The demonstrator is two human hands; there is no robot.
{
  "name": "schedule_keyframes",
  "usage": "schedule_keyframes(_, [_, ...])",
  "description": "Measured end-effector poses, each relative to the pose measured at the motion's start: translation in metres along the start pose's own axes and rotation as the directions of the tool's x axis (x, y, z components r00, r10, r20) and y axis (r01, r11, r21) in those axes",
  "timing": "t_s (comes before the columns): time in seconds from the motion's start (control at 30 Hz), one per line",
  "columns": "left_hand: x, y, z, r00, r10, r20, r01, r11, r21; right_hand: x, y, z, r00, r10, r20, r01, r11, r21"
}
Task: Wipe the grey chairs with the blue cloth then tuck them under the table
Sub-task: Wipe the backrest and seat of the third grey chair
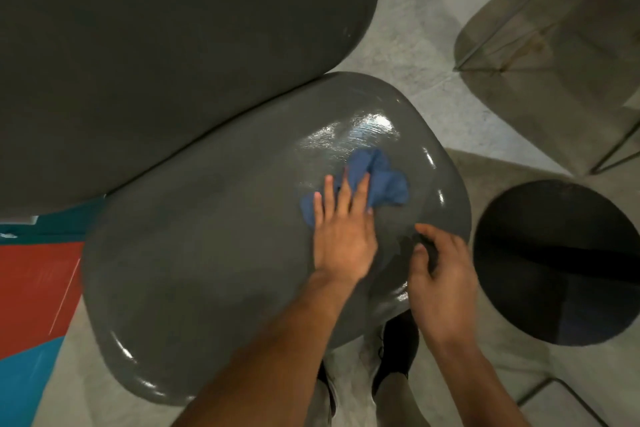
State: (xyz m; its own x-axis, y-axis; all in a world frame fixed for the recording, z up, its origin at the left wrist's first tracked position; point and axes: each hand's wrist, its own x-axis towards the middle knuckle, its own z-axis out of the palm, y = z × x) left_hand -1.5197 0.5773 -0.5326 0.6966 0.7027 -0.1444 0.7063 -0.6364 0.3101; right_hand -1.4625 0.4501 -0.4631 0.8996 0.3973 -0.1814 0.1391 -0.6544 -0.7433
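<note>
Head view: the largest thing in sight is a dark grey rounded panel (pixel 156 55) filling the upper left, probably a chair back or the edge of the worktop; which of the 2 cannot be told. Below it lies the grey chair seat (pixel 207 270), glossy, with a wet sheen streaked across its far right part. To the right a round black stool top (pixel 561 263) stands just beside the seat, and a translucent chair (pixel 554 55) stands farther off on the concrete floor (pixel 408 45).

The left hand (pixel 341 229) presses flat, fingers straight and spread, on the bunched blue cloth (pixel 375 180) on the right half of the seat. The right hand (pixel 440 274) curls over the seat's near right rim, its grip closed round the edge, apparently steadying the chair.

Risks, as I judge them: the cloth is wadded, not spread, so it may skid out from under the flat palm and leave streaks or missed patches; the left half of the seat looks dull and may go unwiped. A hard push could slide the chair into the stool. The wet surface may also let the steadying hand slip.
</note>
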Motion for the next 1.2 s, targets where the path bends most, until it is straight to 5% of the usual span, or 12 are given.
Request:
schedule_keyframes(0.17, [-0.077, -0.026, -0.011, 0.972, 0.173, 0.16, -0.168, 0.985, -0.042, 0.001, -0.01, 0.007, 0.998, -0.033, 0.062, 0.036, 0.998, -0.044])
schedule_keyframes(0.5, [-0.095, -0.046, -0.053, 0.994, -0.008, 0.111, 0.029, 0.981, -0.192, -0.011, -0.028, 0.034, 0.896, -0.012, 0.444, 0.197, 0.907, -0.372])
schedule_keyframes(0.9, [-0.112, -0.033, -0.06, 0.917, -0.17, 0.36, 0.235, 0.961, -0.145, -0.028, -0.046, 0.033, 0.748, 0.146, 0.648, 0.29, 0.806, -0.517])
schedule_keyframes(1.2, [-0.165, -0.041, -0.061, 0.881, -0.381, 0.281, 0.45, 0.859, -0.244, -0.08, -0.036, 0.044, 0.754, 0.01, 0.657, 0.373, 0.817, -0.44])
